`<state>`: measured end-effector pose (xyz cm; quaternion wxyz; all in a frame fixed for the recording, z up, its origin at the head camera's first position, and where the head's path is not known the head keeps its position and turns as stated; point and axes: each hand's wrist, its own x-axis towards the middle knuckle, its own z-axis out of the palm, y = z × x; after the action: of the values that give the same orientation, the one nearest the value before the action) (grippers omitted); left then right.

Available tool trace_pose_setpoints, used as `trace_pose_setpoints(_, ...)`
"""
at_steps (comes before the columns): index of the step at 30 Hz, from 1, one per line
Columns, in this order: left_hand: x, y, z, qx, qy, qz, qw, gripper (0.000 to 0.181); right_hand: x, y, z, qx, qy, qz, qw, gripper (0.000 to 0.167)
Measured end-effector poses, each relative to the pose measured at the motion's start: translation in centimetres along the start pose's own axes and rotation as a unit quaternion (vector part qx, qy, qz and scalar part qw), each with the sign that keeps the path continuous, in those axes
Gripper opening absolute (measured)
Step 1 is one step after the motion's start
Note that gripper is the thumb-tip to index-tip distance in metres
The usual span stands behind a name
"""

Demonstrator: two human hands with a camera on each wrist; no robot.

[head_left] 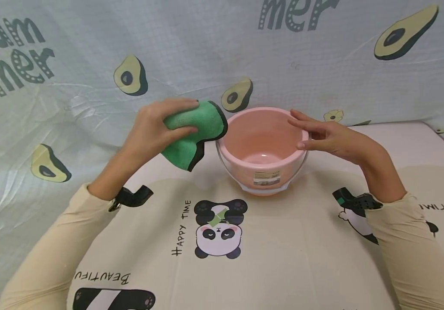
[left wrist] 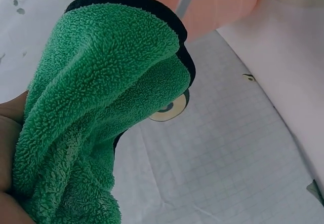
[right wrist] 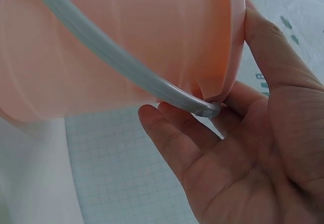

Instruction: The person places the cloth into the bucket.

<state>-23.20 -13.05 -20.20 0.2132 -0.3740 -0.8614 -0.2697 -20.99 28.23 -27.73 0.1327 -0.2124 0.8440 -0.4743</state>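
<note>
Steadying seems to be the step in hand: the pink bucket (head_left: 245, 174), right of centre frame, is loosely gripped at the rim by the right hand (head_left: 334, 135). Centre-left, the green cloth (head_left: 200, 122) is pinched by the left hand (head_left: 156, 122). A steady rim's probably called for next.

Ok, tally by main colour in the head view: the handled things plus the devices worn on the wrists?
Green: 1, the cloth
Pink: 1, the bucket
Black: 2, the wrist devices
Total: 4
</note>
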Motion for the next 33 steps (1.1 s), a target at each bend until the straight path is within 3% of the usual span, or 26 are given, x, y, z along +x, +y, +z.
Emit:
trace_pose_setpoints(11, 2.1, 2.0, -1.0, -0.017, 0.012, 0.031, 0.9993, 0.045, 0.0, 0.1, 0.0, -0.003, 0.002, 0.005, 1.0, 0.07)
trace_pose_setpoints(24, 3.6, 3.2, -0.6, -0.029, 0.02, 0.058, 0.9977, 0.042, 0.1, 0.1, -0.1, 0.005, 0.0, -0.008, 1.0, 0.069)
trace_pose_setpoints(33, 4.7, 3.9, 0.3, -0.048, 0.024, 0.095, 0.994, 0.044, 0.1, 0.1, 0.0, 0.005, 0.002, -0.002, 1.0, 0.069)
